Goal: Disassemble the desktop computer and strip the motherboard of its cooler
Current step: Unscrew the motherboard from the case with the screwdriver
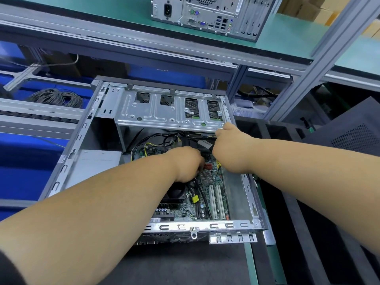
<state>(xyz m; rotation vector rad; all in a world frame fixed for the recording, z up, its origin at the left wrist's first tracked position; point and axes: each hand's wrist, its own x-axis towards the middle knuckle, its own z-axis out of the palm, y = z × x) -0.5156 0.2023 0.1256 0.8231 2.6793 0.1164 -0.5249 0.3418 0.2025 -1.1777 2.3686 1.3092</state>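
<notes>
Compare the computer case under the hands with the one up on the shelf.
The open case lies flat with its motherboard exposed; the shelf case stands upright and looks closed. Both hands reach into the open case; nothing touches the shelf case. Both are silver metal desktop chassis.

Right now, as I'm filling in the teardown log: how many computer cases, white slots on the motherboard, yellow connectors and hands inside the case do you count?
Computer cases: 2, open case and shelf case
White slots: 2
Yellow connectors: 1
Hands: 2, left hand and right hand
Total: 7
</notes>
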